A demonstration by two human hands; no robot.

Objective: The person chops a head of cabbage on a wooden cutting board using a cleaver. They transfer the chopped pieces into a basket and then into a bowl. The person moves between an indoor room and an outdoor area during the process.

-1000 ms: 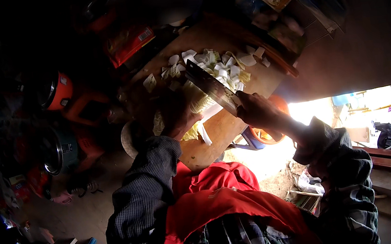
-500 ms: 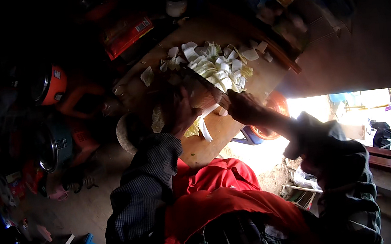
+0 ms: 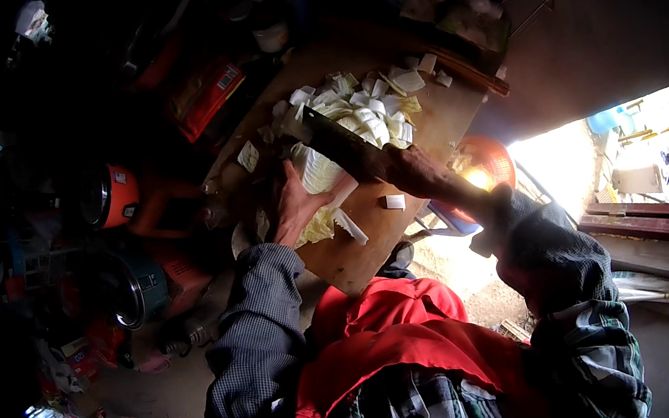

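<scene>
My left hand [image 3: 297, 207] grips a piece of napa cabbage [image 3: 315, 169] on the wooden board [image 3: 341, 260], thumb toward its near side and fingers along its left. In my right hand [image 3: 412, 173] is the handle of a broad dark kitchen knife [image 3: 341, 143]. Its blade slants up and left over the cabbage, beside a heap of chopped cabbage [image 3: 373, 116] at the far side of the board. I cannot tell whether the edge touches the held piece. A small white cabbage chunk [image 3: 393, 202] lies apart on the board, below my right hand.
An orange basket [image 3: 489, 163] stands beyond the board's right edge. Left of the board sit an orange-red cooker [image 3: 117, 195] and a dark green one [image 3: 137, 290]. A red packet [image 3: 204, 101] lies at the far left, and a brown wooden strip [image 3: 468, 75] runs along the far right.
The knife has turned so more of its flat side shows. My left hand has opened out around the cabbage, and the held piece is more visible. The whole view has shifted slightly.
</scene>
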